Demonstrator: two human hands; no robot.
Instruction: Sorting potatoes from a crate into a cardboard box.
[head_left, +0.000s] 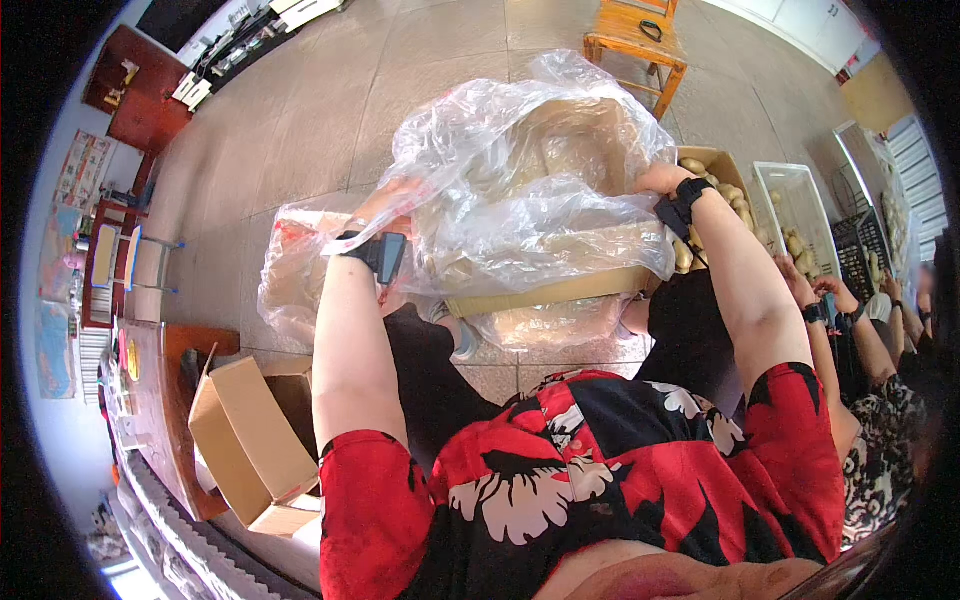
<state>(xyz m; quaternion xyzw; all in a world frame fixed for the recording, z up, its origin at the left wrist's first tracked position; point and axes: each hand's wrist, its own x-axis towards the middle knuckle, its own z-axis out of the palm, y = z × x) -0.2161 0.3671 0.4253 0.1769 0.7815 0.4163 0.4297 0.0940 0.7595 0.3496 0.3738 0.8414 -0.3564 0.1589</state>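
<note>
A large clear plastic bag (465, 142) lines a cardboard box (547, 292) that stands on the floor between my knees. Its loose film spreads over the box's far and near sides. My left hand (388, 201) grips the film at the box's left, with part of the plastic lying over my fingers and wrist. At the right rim, my right hand (664, 180) holds the bag's edge, its fingertips partly hidden by film. Through the mouth, crumpled plastic and brown cardboard show inside.
At right, a cardboard carton (724, 161) holds several tan, rounded, potato-like items (731, 196), beside a white plastic crate (784, 180). Co-workers' hands (799, 281) work there. A wooden chair (637, 41) stands ahead; an open cardboard box (251, 442) sits at left by a brown table (169, 420).
</note>
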